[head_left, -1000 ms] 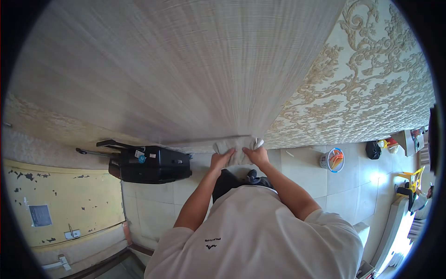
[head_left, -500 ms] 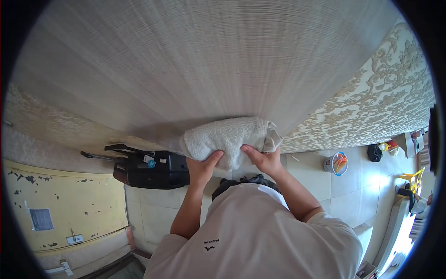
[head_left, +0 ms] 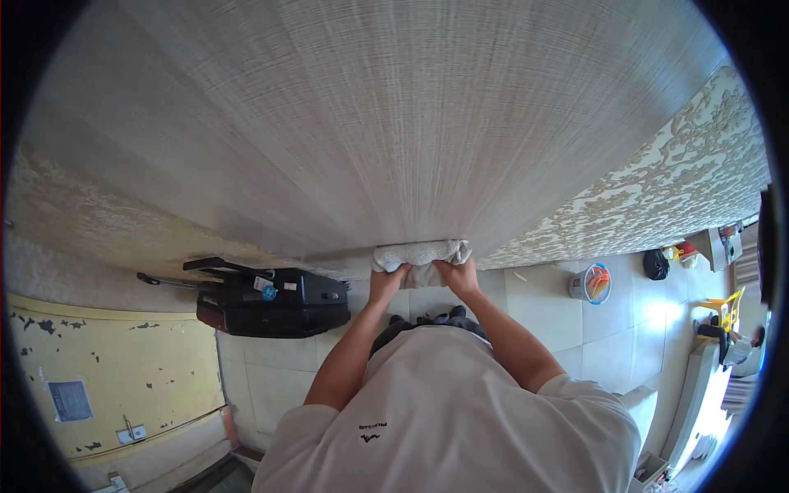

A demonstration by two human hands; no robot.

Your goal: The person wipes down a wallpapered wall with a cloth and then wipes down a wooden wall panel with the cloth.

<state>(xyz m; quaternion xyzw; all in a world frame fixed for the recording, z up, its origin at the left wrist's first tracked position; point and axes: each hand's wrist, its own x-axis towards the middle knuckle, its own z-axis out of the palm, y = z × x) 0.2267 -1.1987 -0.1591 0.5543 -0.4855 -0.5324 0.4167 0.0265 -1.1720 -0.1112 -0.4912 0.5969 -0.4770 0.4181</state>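
Note:
A folded white towel [head_left: 421,255] lies flat against a wood-grained panel [head_left: 394,140] in front of me. My left hand [head_left: 386,283] is closed on the towel's left end, thumb on the near side. On the right end, my right hand [head_left: 459,275] grips it the same way. Most fingers of both hands are hidden behind the cloth. Both arms reach out straight and low, and a loose part of the towel hangs between the hands.
A black suitcase [head_left: 275,302] stands left, near a peeling yellow door [head_left: 115,378]. Patterned wallpaper [head_left: 649,181] runs along the right. On the tiled floor are a bucket [head_left: 590,284] with orange items and a black bag [head_left: 655,264]. A person [head_left: 740,349] sits far right by a yellow chair [head_left: 723,311].
Both hands have moved the towel down the panel, farther from my head. It looks smaller now, and my arms are straighter.

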